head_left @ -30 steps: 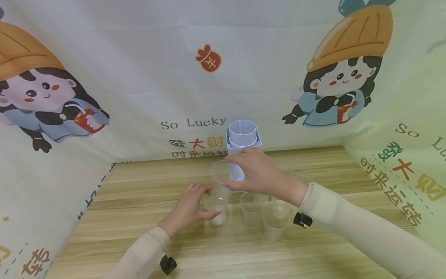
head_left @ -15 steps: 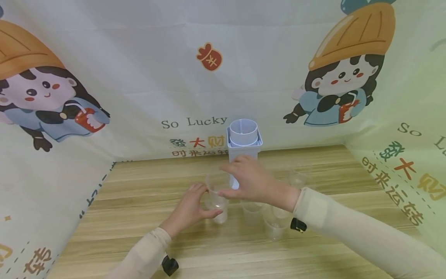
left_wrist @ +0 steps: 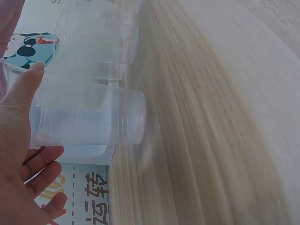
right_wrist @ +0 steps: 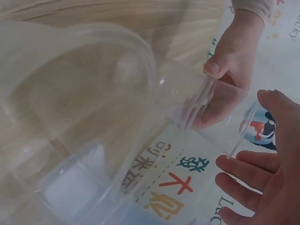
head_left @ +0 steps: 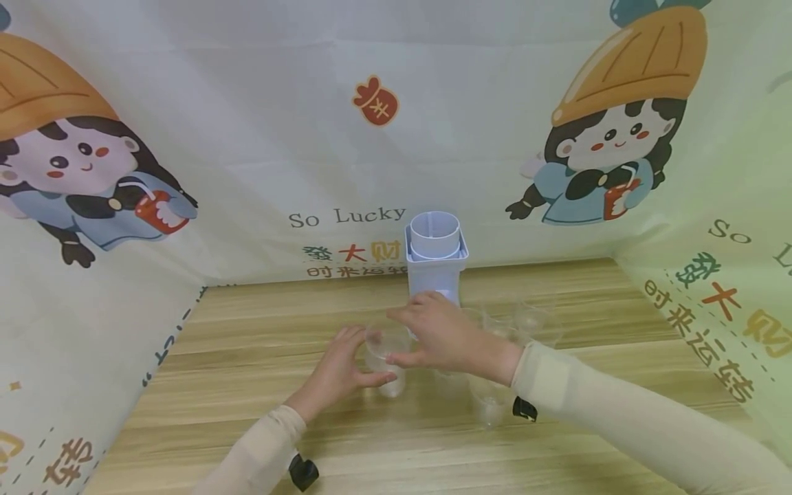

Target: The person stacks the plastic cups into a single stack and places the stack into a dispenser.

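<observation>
My left hand [head_left: 334, 371] holds a clear plastic cup [left_wrist: 93, 115] near its rim, thumb on one side and fingers on the other. The cup stands upright on the wooden table. Above it, my right hand [head_left: 445, 340] pinches a second clear cup [head_left: 383, 337] by the rim. That cup's lower part is down inside the first one, as the right wrist view also shows. In that view my right fingers [right_wrist: 253, 171] and thumb lie at the rim of the upper cup, and the left thumb presses at the lower cup's rim.
Several clear cups stand to the right, among them a front cup [head_left: 489, 407] and a back cup [head_left: 532, 317]. Behind the hands is a tall pale-blue square holder [head_left: 433, 276] with a round tube [head_left: 435, 237] in it. A printed cloth [head_left: 260, 124] hangs around the table [head_left: 247, 344].
My right hand has lowered the upper cup, and it now sits deeper in the lower one. The left hand has stayed around the lower cup.
</observation>
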{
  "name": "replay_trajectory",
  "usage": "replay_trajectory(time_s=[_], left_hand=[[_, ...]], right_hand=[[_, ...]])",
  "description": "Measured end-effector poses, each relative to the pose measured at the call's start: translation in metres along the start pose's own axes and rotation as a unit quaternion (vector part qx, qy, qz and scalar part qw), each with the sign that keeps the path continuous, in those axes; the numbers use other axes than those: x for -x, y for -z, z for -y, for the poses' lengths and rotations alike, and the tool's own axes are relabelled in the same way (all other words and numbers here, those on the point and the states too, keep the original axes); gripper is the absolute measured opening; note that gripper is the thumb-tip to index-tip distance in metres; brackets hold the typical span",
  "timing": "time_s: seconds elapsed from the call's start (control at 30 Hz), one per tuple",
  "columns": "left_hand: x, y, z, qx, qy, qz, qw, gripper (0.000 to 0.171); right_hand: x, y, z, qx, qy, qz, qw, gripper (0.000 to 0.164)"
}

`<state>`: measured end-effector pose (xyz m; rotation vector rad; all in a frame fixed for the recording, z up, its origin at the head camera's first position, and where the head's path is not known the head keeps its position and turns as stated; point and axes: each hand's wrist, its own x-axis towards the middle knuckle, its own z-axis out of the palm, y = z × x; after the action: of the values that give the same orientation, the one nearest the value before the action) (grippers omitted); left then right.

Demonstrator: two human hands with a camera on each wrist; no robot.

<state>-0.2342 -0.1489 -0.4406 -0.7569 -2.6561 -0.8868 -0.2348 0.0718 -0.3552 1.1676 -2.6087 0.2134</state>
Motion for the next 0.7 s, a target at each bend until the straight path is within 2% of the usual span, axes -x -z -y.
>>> replay_trajectory(time_s=[0.33, 0.5, 0.7], left_hand=[[0.000, -0.002, 0.003, 0.006, -0.006, -0.012, 0.9999, 0.068], [0.000, -0.003, 0.003, 0.013, 0.006, -0.004, 0.9999, 0.072], [0.000, -0.003, 0.003, 0.017, 0.005, -0.014, 0.9997, 0.068]], right_hand=[[-0.002, -0.010, 0.002, 0.011, 0.004, 0.014, 1.000, 0.066], [-0.003, -0.015, 0.002, 0.015, -0.003, 0.027, 1.000, 0.066], [-0.004, -0.019, 0.003, 0.019, -0.008, 0.037, 0.999, 0.065]])
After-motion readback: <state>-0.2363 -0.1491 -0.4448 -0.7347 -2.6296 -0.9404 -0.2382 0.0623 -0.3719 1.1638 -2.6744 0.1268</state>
